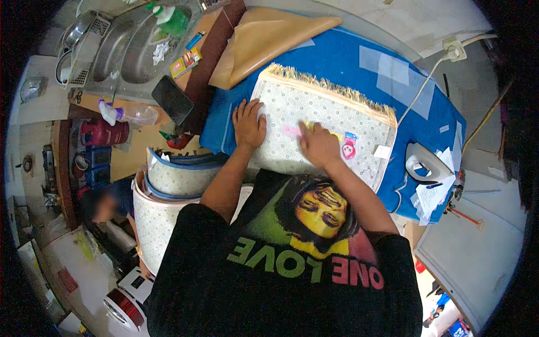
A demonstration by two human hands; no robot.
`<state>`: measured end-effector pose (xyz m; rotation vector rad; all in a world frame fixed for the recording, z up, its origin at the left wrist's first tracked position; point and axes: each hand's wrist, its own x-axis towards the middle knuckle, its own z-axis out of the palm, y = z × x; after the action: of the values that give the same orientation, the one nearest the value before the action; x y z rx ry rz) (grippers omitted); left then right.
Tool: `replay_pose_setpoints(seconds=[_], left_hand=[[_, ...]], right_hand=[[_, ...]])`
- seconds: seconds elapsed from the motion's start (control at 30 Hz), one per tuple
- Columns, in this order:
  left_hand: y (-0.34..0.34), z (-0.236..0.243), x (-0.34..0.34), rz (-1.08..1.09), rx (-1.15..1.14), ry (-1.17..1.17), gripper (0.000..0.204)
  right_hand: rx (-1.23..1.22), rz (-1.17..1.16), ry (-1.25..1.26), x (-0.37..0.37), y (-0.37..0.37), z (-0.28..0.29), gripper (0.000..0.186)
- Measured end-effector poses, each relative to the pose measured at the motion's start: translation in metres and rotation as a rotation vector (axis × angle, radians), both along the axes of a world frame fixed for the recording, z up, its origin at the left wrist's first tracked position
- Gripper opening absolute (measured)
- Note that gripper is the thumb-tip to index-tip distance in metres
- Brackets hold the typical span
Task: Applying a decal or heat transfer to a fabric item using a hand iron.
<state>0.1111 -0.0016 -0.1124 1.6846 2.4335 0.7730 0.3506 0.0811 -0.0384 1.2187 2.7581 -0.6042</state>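
A pale fringed mat [281, 101] lies on the blue-covered table, its dotted backing facing up. My left hand [249, 124] rests flat by the mat's left edge, fingers spread. My right hand [323, 145] is over the middle, index finger stretched out and touching beside a pink and yellow print [292, 130]; the other fingers look partly bent. To the right of that hand is a small red and blue cartoon figure [349, 147]. A white tag [383, 151] sits near the right edge. Straw-coloured fringe [331, 84] runs along the far side.
An iron [424, 163] stands on the right by loose papers [435, 194]. Brown sheeting [275, 39] covers the table's far left. A dark phone-like slab [172, 100] and a sink [115, 59] lie left. Rolled mats [168, 224] stand near left, beside another person [106, 210].
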Motion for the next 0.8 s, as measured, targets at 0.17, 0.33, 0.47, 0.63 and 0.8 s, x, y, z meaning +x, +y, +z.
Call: replay_pose_setpoints(seconds=[0.17,0.33,0.47,0.63,0.8], left_hand=[[-0.001,-0.005,-0.002,0.010,0.008,-0.005,0.043],[-0.002,0.000,0.001,0.010,0.018,-0.013,0.043],[-0.004,-0.004,0.000,0.012,0.004,-0.008,0.043],[0.001,-0.004,0.000,-0.001,0.031,-0.030,0.042],[0.007,0.008,0.005,0.029,-0.062,0.017,0.041]], right_hand=[[0.105,0.078,-0.166,-0.003,-0.004,-0.007,0.054],[0.210,0.107,-0.011,0.008,0.009,-0.021,0.051],[0.163,0.081,-0.041,0.002,0.017,-0.016,0.047],[0.040,-0.277,0.264,0.017,0.042,-0.014,0.039],[0.070,-0.620,0.389,0.107,0.051,-0.048,0.038]])
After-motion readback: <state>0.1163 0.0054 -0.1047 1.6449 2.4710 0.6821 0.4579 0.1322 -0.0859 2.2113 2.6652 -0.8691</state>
